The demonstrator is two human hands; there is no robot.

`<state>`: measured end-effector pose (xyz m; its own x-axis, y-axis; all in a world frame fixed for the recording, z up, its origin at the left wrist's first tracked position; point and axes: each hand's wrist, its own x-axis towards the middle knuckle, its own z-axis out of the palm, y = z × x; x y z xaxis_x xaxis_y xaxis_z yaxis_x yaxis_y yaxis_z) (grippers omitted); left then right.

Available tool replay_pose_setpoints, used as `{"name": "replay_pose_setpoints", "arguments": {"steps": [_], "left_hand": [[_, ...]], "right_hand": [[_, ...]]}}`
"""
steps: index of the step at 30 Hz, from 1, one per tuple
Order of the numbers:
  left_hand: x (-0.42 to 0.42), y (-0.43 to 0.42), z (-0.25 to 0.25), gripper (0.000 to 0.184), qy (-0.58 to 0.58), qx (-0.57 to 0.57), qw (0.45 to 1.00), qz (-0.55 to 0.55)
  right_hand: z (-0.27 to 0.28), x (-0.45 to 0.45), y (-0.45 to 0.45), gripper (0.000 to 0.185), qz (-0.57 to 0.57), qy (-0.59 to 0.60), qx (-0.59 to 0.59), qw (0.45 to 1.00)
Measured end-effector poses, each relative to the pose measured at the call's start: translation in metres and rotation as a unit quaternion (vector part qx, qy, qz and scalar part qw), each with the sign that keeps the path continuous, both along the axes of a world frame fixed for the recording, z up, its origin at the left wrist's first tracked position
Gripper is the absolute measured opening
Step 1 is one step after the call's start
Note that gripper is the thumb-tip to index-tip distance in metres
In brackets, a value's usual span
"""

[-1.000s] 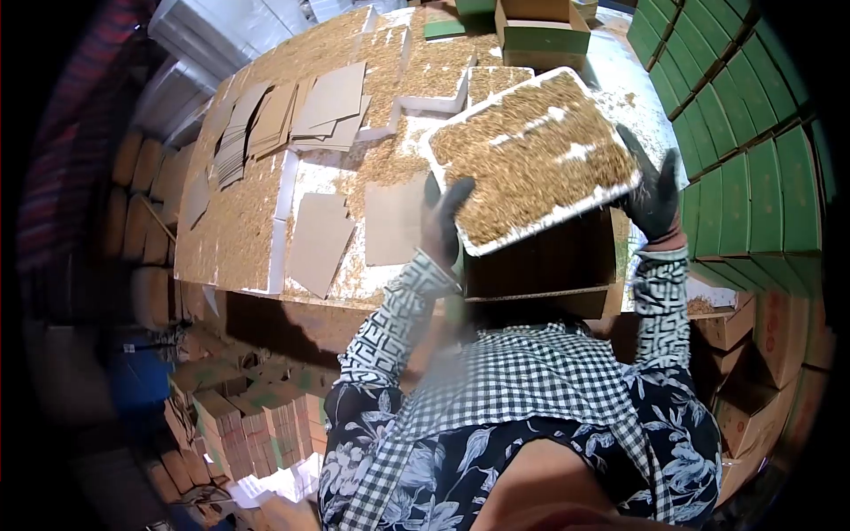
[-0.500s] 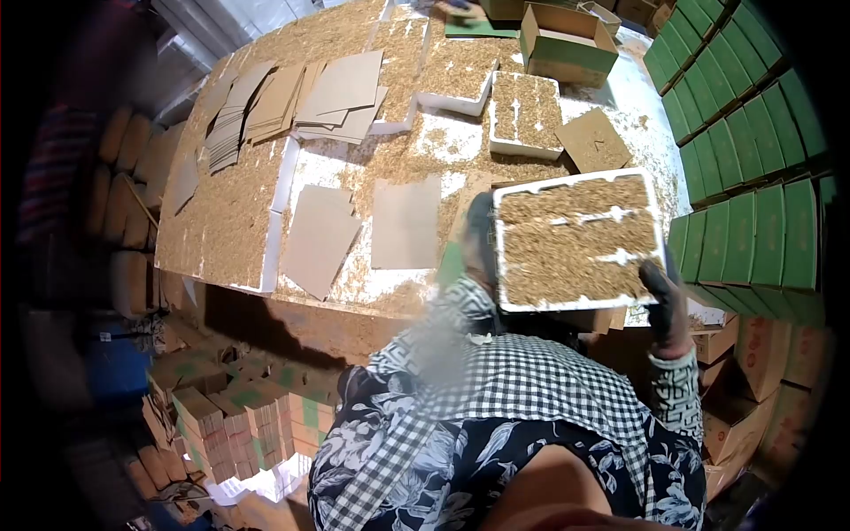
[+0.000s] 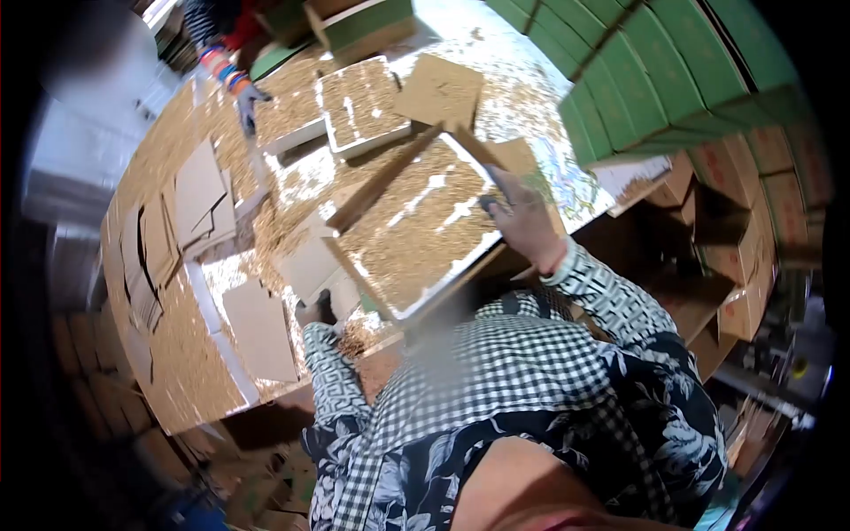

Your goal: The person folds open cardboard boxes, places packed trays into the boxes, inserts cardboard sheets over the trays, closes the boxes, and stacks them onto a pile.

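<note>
A white foam tray point(image 3: 423, 226) filled with brown shredded material sits tilted inside an open cardboard box point(image 3: 385, 181) in front of me. My right hand point(image 3: 522, 212), in a dark-fingered glove, is closed over the box's right side, its thumb on the tray's rim. At the table's near edge, my left hand point(image 3: 317, 310) is closed at the lower edge of a flat cardboard sheet point(image 3: 312, 264); some of its fingers are hidden. Another cardboard sheet point(image 3: 259, 327) lies left of that hand.
More filled trays point(image 3: 361, 102) and stacked cardboard sheets point(image 3: 202, 190) cover the table. A square cardboard piece point(image 3: 440, 88) lies beyond the box. Green cartons point(image 3: 637, 88) are stacked at right. Across the table, another person's gloved hand point(image 3: 251, 102) reaches in.
The filled tray, held between both hands before, now sits in the cardboard box. My left hand has left it and moved to a cardboard sheet. The view has turned, and another person's arm appears.
</note>
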<state>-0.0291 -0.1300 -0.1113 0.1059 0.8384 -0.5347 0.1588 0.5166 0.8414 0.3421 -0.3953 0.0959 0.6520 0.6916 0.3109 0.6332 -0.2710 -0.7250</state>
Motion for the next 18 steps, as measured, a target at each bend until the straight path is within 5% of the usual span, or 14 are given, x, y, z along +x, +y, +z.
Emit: {"name": "replay_pose_setpoints", "arguments": {"steps": [2,4,6,9,10,11,14,16,18], "left_hand": [[0.019,-0.013,0.066,0.032,0.117,0.018,0.993,0.000],[-0.013,0.009,0.031,0.023,0.019,0.107,0.994,0.032],[-0.025,0.015,0.079,0.019,0.238,0.235,0.942,-0.034],[-0.021,-0.004,0.139,0.026,0.311,0.335,0.888,-0.050],[-0.008,-0.018,0.170,0.029,0.381,0.361,0.846,-0.088],[0.011,-0.034,0.191,0.029,0.458,0.397,0.788,-0.108],[0.048,-0.079,0.219,0.028,0.464,0.472,0.744,-0.095],[0.063,-0.101,0.216,0.027,0.409,0.469,0.780,-0.063],[0.077,-0.123,0.218,0.030,0.392,0.481,0.783,-0.045]], "right_hand": [[0.011,-0.003,-0.001,0.036,0.031,0.039,-0.012,0.999],[0.010,0.007,-0.003,0.039,0.089,0.085,0.029,0.992],[0.009,0.012,-0.012,0.034,0.096,0.051,0.112,0.988],[-0.007,0.071,-0.032,0.026,-0.035,0.121,0.149,0.981],[-0.029,0.108,-0.038,0.026,-0.123,0.210,0.067,0.968],[-0.078,0.150,-0.044,0.035,-0.174,0.085,-0.029,0.981],[-0.186,0.224,-0.048,0.066,-0.238,0.000,-0.329,0.914],[-0.185,0.215,-0.038,0.056,-0.254,0.036,-0.424,0.869],[-0.216,0.226,-0.032,0.050,-0.223,0.104,-0.373,0.895]]}}
